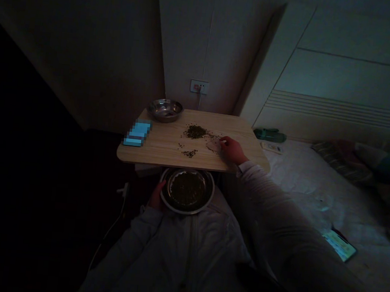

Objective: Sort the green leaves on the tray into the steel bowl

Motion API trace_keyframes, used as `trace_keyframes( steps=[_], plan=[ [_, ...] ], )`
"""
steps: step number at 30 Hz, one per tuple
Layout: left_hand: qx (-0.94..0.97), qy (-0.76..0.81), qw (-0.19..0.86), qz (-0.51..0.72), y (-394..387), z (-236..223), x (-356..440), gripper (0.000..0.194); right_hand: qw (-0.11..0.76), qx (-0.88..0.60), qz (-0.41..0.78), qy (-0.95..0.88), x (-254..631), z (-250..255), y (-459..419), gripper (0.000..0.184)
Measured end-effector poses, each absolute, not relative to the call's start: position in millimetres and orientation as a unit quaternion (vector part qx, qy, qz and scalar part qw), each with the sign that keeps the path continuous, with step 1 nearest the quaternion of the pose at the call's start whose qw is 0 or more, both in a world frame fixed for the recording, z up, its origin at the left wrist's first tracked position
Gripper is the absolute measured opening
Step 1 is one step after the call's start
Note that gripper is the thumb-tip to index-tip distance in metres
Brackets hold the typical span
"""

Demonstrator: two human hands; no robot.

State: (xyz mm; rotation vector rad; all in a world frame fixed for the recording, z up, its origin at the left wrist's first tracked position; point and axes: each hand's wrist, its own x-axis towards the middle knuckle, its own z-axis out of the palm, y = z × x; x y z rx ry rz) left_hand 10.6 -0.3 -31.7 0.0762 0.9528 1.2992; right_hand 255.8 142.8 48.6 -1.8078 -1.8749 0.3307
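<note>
A small wooden table (166, 152) carries a pile of small dark green grains (195, 131) and a smaller cluster of grains (190, 153) nearer me. My right hand (232, 150) rests on the table's right side, fingers curled on a small pale flat piece (213, 145) beside the pile. My left hand (156, 197) grips the rim of a round metal bowl (186, 190) holding dark grains, just below the table's near edge, over my lap.
An empty metal bowl (166, 109) stands at the table's back left, a blurred blue patch (138, 133) on its left side. A wall socket (199, 86) sits behind. A bed (315, 191) lies to the right with a lit phone (339, 245), a green case (270, 135) and crumpled bedding (370, 164).
</note>
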Motion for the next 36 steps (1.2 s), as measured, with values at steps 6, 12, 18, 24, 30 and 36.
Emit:
trace_keyframes(
  steps=[6,12,18,24,30,36],
  plan=[
    [0.042,0.434,0.689,0.579,0.9,-31.5,11.3,0.017,0.244,-0.627,0.13,-0.728,248.1,43.3,138.9,0.026],
    [0.041,0.451,0.677,0.58,0.0,-26.1,12.6,0.021,0.265,-0.586,0.171,-0.746,240.7,44.2,132.1,0.023],
    [0.043,0.458,0.696,0.551,0.3,-25.7,17.8,0.026,0.309,-0.579,0.224,-0.72,256.3,48.3,124.6,0.023],
    [0.058,0.459,0.71,0.53,1.5,-28.1,24.4,0.021,0.298,-0.622,0.227,-0.688,283.6,50.2,106.4,0.022],
    [0.084,0.456,0.72,0.516,0.8,-24.0,29.0,0.022,0.291,-0.617,0.217,-0.698,279.3,46.4,92.6,0.023],
    [0.093,0.455,0.705,0.536,-0.5,-22.3,28.7,0.018,0.308,-0.602,0.23,-0.7,281.8,46.0,87.4,0.025]
  ],
)
